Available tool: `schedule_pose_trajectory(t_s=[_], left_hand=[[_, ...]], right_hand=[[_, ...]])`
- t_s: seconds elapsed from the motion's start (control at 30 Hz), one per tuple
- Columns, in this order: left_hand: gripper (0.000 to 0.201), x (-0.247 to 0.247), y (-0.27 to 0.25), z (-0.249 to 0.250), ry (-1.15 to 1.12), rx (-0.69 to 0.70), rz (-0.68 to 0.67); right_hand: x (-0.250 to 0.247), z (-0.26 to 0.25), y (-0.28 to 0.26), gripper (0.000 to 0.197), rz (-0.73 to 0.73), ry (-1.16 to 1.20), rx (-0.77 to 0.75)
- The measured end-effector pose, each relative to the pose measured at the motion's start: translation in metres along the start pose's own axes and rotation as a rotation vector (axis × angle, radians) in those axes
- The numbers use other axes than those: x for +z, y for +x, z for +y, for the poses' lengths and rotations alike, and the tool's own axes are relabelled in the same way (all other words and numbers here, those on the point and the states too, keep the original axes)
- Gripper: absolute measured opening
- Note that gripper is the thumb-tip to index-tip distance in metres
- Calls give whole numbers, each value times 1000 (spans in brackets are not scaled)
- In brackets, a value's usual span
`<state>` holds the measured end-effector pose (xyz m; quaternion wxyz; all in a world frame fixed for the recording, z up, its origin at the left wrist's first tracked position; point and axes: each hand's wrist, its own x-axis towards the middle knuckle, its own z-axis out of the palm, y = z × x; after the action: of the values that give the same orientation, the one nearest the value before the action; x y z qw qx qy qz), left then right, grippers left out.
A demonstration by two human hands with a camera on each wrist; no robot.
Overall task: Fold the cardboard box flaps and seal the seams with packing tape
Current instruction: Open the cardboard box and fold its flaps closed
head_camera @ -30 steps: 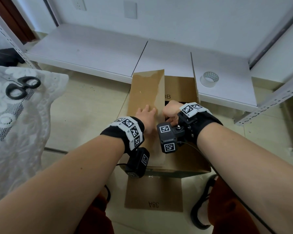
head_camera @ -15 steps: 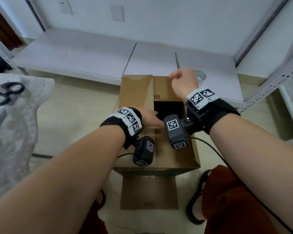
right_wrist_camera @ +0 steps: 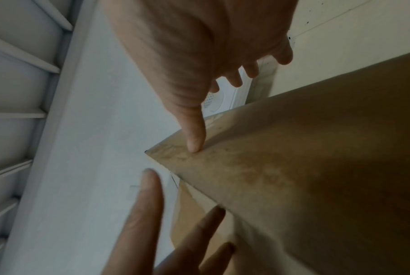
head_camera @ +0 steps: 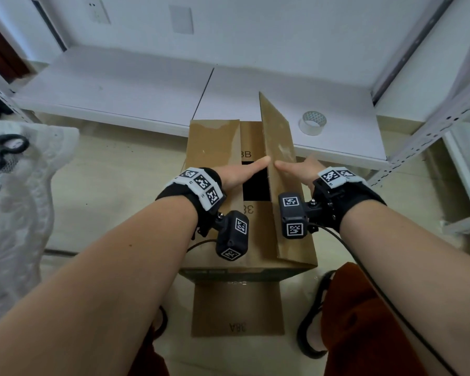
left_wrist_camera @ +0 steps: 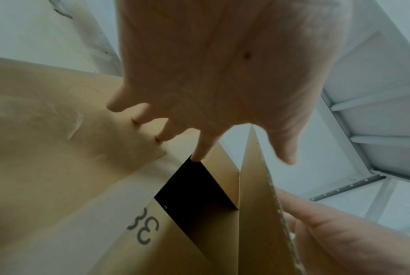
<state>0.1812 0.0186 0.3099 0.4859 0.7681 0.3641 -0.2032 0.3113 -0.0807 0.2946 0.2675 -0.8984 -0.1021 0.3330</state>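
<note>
The brown cardboard box [head_camera: 228,267] stands on the floor between my knees. Its left top flap [head_camera: 213,147] lies folded flat, and my left hand [head_camera: 242,172] presses on it with straight fingers, the thumb reaching over the dark opening [head_camera: 255,183]. The right top flap [head_camera: 278,142] stands tilted inward. My right hand [head_camera: 296,165] pushes on its outer face, thumb laid on the cardboard. In the left wrist view the left fingers [left_wrist_camera: 161,134] rest on the flat flap. The right wrist view shows the thumb [right_wrist_camera: 194,137] on the right flap [right_wrist_camera: 293,176].
A clear tape roll [head_camera: 313,122] sits on the low white shelf [head_camera: 120,85] behind the box to the right. Black scissors [head_camera: 3,151] lie on a lace cloth [head_camera: 25,213] at left. One box flap [head_camera: 238,308] lies on the floor in front. A metal rack [head_camera: 445,118] stands at right.
My right hand left the left flap, reached to the far right, and has now raised the right flap toward the middle. The left hand kept pressing the left flap.
</note>
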Motion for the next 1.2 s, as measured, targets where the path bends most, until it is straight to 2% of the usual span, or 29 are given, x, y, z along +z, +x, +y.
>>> schedule_pose_trajectory(t_s=[0.13, 0.23, 0.33, 0.53, 0.67, 0.73, 0.83, 1.03, 1.2], left_hand=[[80, 3, 14, -11, 268, -107, 36], [84, 2, 24, -26, 386, -195, 152], [90, 2, 31, -37, 406, -213, 206], [97, 9, 38, -43, 376, -191, 334], [119, 11, 41, -50, 302, -259, 410], [132, 11, 42, -56, 245, -309, 406], [141, 10, 44, -61, 163, -382, 393], [147, 9, 46, -58, 123, -437, 394], [149, 14, 38, -56, 92, -469, 419]], right_hand=[[12, 2, 4, 101, -12, -19, 37], [21, 4, 6, 104, -36, -17, 45], [26, 5, 10, 105, -48, -77, 45], [31, 5, 16, 111, -34, -196, 48], [39, 6, 19, 119, 14, -236, 63], [43, 7, 20, 120, 23, -211, 71], [44, 7, 22, 121, 29, -167, 78], [54, 7, 21, 134, 37, -178, 125], [61, -1, 15, 133, 88, -200, 109]])
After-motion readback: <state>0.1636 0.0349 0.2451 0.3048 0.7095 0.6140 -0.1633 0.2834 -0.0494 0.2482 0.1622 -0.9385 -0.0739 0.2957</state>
